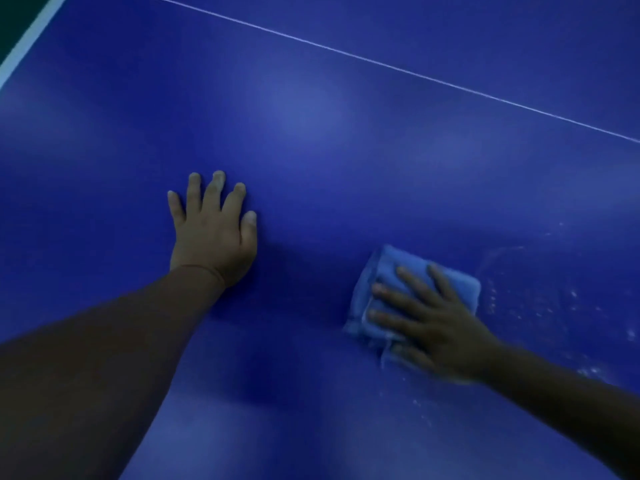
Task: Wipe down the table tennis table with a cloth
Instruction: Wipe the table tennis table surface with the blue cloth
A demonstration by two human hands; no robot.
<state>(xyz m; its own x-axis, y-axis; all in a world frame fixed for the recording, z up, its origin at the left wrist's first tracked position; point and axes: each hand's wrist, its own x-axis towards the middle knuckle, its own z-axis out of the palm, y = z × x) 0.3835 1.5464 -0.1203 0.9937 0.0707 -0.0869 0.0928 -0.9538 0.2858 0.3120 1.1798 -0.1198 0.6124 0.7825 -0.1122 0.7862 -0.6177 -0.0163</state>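
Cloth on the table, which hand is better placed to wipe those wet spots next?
Right. The right hand already presses flat on the cloth, and the wet spots lie just beside it. The left hand rests on bare table, away from both.

Deep blue bench (311,116), paler blue cloth (388,271)

A thin white line (391,65) crosses the bench; a broader white band (31,39) edges it, and whitish specks (540,306) dot the blue.
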